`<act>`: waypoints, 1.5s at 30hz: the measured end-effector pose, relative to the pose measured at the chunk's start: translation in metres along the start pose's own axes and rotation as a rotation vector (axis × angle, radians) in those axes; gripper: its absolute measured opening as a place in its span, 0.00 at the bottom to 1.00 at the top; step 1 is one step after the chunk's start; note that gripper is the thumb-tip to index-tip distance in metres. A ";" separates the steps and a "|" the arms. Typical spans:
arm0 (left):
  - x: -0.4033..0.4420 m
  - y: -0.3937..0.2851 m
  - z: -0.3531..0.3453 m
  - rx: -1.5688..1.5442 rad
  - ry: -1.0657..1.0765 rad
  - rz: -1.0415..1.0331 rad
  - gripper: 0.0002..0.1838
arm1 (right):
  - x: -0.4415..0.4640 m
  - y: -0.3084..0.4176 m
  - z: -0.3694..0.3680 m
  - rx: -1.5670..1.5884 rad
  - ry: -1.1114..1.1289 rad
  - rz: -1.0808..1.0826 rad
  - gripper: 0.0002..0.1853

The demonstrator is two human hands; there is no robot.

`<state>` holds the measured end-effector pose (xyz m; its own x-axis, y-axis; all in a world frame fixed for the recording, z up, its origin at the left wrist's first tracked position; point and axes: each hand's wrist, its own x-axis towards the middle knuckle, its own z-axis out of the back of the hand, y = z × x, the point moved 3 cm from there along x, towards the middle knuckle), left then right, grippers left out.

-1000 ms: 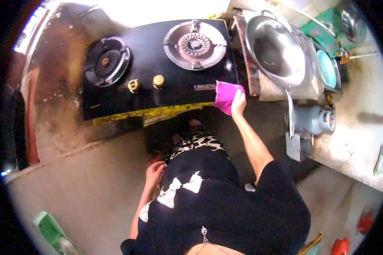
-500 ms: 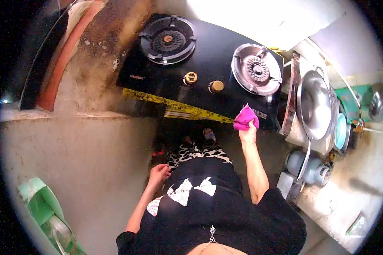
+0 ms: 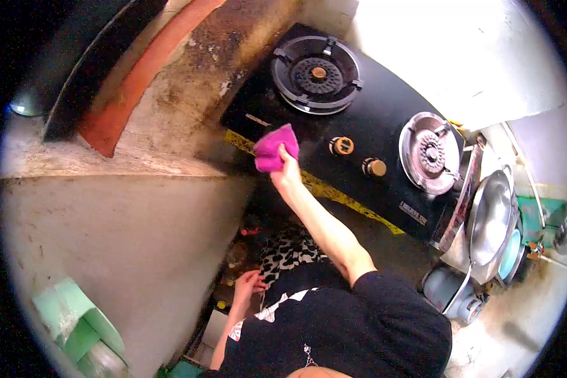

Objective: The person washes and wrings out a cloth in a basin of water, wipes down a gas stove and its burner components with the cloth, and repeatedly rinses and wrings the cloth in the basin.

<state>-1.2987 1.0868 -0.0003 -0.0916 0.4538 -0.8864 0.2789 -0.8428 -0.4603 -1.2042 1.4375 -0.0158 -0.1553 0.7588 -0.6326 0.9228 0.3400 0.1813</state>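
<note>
My right hand (image 3: 287, 169) grips a folded magenta cloth (image 3: 274, 147) at the front left edge of a black gas stove (image 3: 375, 132). The cloth covers part of the stove's yellow, grimy front strip (image 3: 343, 198); whether it presses on the surface I cannot tell. Two burners, a dark one (image 3: 317, 74) on the left and a silver one (image 3: 430, 153) on the right, sit on the stove top. Between them are two gold-topped knobs (image 3: 342, 146). My left hand (image 3: 248, 285) hangs by my hip near the patterned trousers (image 3: 290, 255), its fingers loosely apart with nothing in them.
At the right, a steel wok (image 3: 492, 214) leans beside a light blue basin (image 3: 510, 255), above a grey gas cylinder (image 3: 450, 293). A stained ledge and wall (image 3: 183, 120) adjoin the stove's left side. A green plastic container (image 3: 75, 315) is at lower left.
My right hand has carried the cloth from the stove's front right corner to its front left. The view has turned left, so the stove appears farther right. My left hand stays by my hip.
</note>
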 end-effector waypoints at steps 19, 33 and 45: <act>-0.011 0.009 0.029 -0.020 -0.019 0.009 0.18 | -0.026 -0.021 -0.092 -0.792 0.463 0.216 0.19; 0.016 -0.080 -0.019 0.362 0.163 -0.022 0.15 | -0.088 0.099 0.005 -2.052 0.302 1.387 0.26; 0.045 -0.123 -0.099 0.637 0.404 -0.025 0.18 | -0.247 0.329 0.179 -2.157 -0.634 1.207 0.21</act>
<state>-1.2421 1.2397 0.0213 0.3009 0.4429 -0.8446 -0.3366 -0.7793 -0.5286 -0.7996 1.2629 0.0654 0.3137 0.9124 0.2630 -0.9233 0.2285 0.3087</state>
